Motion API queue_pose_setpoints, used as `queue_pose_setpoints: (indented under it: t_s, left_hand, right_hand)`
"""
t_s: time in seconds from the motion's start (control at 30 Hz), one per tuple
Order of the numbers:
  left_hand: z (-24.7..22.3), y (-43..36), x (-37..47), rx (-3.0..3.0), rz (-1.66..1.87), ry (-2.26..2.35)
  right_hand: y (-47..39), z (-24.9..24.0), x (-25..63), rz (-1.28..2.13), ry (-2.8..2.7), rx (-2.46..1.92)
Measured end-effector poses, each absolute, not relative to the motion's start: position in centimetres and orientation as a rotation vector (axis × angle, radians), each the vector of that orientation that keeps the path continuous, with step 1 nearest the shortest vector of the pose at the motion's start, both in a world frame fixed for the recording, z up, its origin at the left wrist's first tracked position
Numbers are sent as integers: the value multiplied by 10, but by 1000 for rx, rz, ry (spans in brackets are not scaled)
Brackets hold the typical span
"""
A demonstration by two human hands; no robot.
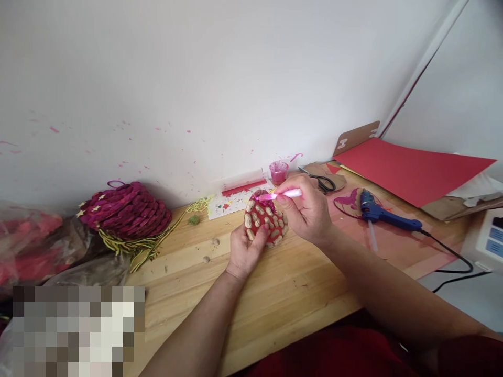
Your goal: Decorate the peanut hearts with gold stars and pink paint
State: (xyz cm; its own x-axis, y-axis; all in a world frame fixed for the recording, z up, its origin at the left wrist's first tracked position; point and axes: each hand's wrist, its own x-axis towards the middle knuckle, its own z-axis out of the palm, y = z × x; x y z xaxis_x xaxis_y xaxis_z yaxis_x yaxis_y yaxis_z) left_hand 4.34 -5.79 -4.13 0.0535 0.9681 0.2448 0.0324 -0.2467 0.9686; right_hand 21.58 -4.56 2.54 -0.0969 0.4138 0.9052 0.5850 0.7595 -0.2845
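Worktop point(188, 293) of pale wood stretches before the person, whose two hands meet above it. One left hand point(244, 254) grips one rounded red piece studded with peanuts point(270, 213), its thumb pressed against the face; I count well over a dozen shells, though fingers hide some. One right hand point(310, 212) pinches one white-handled paintbrush point(293, 192), the pink tip at the piece's upper part, where magenta colour shows.

Over to the right lie one blue glue gun point(389, 215) with its black cord and one magenta-painted cutout point(348, 203) just beside its nozzle. Left stands one big magenta bundle point(133, 212) bearing four pale stars point(95, 208), with one small green ball point(193, 220) near it. Farther back, one paper sheet point(218, 210) carries many little stars, one cup of pink paint point(279, 172) stands by the wall point(220, 84), and one pair of scissors point(326, 184) rests beside it.
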Motion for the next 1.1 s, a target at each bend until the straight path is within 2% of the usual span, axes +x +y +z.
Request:
queue_pose_setpoints:
  t_s: [0.77,1.1]
  left_hand:
    - [-58,-54,42,1097,1250,867]
    - [-48,-57,44,1177,1237,956]
  right_hand:
    - [-40,22,217,-85,-1651,-807]
    - [-43,22,212,-146,-1757,-824]
